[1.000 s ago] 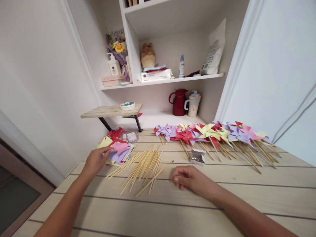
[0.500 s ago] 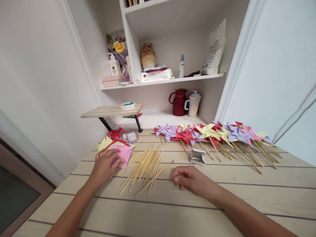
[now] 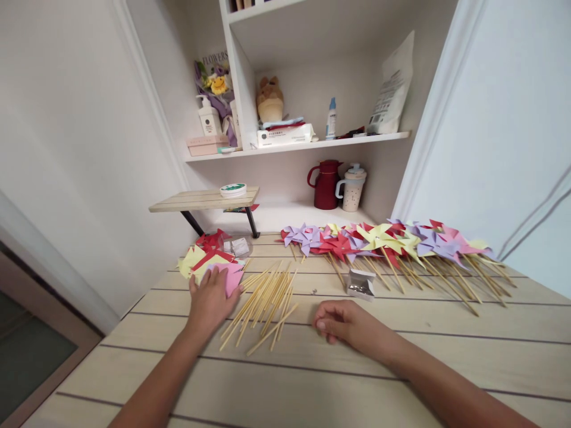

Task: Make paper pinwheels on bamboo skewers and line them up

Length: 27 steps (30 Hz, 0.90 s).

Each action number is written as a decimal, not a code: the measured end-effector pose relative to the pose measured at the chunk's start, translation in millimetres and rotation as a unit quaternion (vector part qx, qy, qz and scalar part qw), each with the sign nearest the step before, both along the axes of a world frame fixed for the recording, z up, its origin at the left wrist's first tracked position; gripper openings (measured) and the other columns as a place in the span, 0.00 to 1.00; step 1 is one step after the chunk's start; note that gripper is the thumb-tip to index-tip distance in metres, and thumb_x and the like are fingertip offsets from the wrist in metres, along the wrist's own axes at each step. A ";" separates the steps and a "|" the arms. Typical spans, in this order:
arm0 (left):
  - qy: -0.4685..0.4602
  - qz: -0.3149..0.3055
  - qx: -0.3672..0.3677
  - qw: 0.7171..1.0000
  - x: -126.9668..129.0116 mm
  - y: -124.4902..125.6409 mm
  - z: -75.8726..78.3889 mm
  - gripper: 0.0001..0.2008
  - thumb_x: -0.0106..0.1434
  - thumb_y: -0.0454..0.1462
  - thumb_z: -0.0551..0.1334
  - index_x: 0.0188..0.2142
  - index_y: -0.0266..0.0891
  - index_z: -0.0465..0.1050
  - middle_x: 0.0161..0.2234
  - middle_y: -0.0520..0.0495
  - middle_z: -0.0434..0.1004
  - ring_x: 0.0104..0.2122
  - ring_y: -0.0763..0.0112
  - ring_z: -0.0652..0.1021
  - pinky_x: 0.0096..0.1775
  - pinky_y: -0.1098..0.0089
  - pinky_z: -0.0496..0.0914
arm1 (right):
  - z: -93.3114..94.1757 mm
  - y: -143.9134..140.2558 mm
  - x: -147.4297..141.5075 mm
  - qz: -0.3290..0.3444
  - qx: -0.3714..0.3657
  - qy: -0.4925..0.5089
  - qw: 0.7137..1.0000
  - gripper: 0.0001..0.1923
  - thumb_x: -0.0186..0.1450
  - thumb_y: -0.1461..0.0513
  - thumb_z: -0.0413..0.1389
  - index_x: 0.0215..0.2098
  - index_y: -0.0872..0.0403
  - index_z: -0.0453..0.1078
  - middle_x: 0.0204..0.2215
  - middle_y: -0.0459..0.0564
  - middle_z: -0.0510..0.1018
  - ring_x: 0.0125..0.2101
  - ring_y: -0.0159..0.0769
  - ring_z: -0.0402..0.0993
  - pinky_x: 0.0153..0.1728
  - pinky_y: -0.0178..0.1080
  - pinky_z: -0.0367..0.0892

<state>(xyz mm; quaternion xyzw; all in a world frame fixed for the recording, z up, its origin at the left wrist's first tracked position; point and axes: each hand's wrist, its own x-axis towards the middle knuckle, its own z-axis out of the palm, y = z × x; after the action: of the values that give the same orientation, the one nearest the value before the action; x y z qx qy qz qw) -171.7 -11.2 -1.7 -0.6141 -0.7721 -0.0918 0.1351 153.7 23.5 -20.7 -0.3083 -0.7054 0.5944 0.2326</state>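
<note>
My left hand [image 3: 209,302] lies with its fingers spread over pink paper [image 3: 234,278], beside a heap of yellow and red paper pieces [image 3: 193,260]. The fingertips touch the pink paper and partly cover it. Just to its right, thin wooden sticks [image 3: 267,297] lie in a loose pile on the table. My right hand [image 3: 334,318] rests on the table to the right of the sticks, fingers curled in and thumb pressed to them; what they hold, if anything, is hidden. Beyond it stands a small open box [image 3: 360,284] with dark contents.
Several finished paper pinwheels [image 3: 379,238] on sticks lie along the back right of the slatted table [image 3: 267,392]. A clear plastic container [image 3: 238,246] is at the back left, under a small raised wooden stand [image 3: 203,200]. A red jug [image 3: 327,184] and a cup [image 3: 353,187] stand behind.
My left hand has moved right and flattened its fingers over the pink paper, which has shifted slightly toward the back. My right hand keeps its curled pose; the whole view has shifted slightly.
</note>
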 end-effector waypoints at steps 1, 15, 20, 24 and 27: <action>0.005 0.011 0.008 1.000 3.2 2.1 -0.6 0.26 0.67 0.45 0.53 0.59 0.34 0.68 0.63 0.28 0.66 0.62 0.45 0.66 0.63 0.41 0.45 | -0.1 0.0 0.0 -0.001 0.000 0.001 1.000 0.13 0.63 0.53 0.59 0.29 0.55 0.70 0.24 0.45 0.73 0.24 0.31 0.67 0.29 0.35 0.62; -0.026 0.049 0.043 0.998 1.7 3.4 24.1 0.28 0.71 0.44 0.42 0.43 0.34 0.79 0.30 0.37 0.84 0.38 0.53 0.82 0.59 0.52 0.56 | 2.2 -1.3 -1.2 0.002 0.000 -0.001 1.000 0.13 0.62 0.53 0.59 0.28 0.54 0.70 0.24 0.45 0.72 0.25 0.31 0.66 0.29 0.35 0.62; -0.093 0.071 0.025 0.993 -6.4 4.8 25.8 0.30 0.71 0.41 0.39 0.32 0.36 0.80 0.35 0.34 0.84 0.45 0.52 0.80 0.58 0.52 0.57 | -0.3 -0.3 -0.7 0.003 0.006 0.002 1.000 0.13 0.63 0.53 0.59 0.29 0.54 0.70 0.24 0.45 0.72 0.24 0.31 0.67 0.29 0.35 0.62; -0.132 0.071 0.020 0.989 -12.1 3.3 27.4 0.23 0.69 0.42 0.46 0.44 0.39 0.79 0.44 0.37 0.83 0.48 0.53 0.79 0.55 0.52 0.59 | 0.7 -0.5 -0.6 0.006 0.006 0.001 1.000 0.13 0.63 0.53 0.59 0.29 0.55 0.70 0.24 0.44 0.72 0.24 0.31 0.66 0.29 0.35 0.61; -0.135 0.056 0.017 0.989 -9.6 2.7 27.7 0.24 0.68 0.48 0.49 0.50 0.40 0.76 0.44 0.37 0.83 0.49 0.51 0.78 0.58 0.49 0.56 | 0.9 -0.6 -0.3 0.005 0.005 -0.001 1.000 0.13 0.63 0.54 0.59 0.29 0.55 0.70 0.24 0.44 0.72 0.24 0.31 0.66 0.29 0.35 0.61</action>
<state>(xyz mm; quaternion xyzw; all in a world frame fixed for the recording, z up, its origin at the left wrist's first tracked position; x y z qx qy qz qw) -181.3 -8.5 26.0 -0.5496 -0.8148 -0.1790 0.0448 153.4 22.9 -19.8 -0.3038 -0.7100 0.5920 0.2304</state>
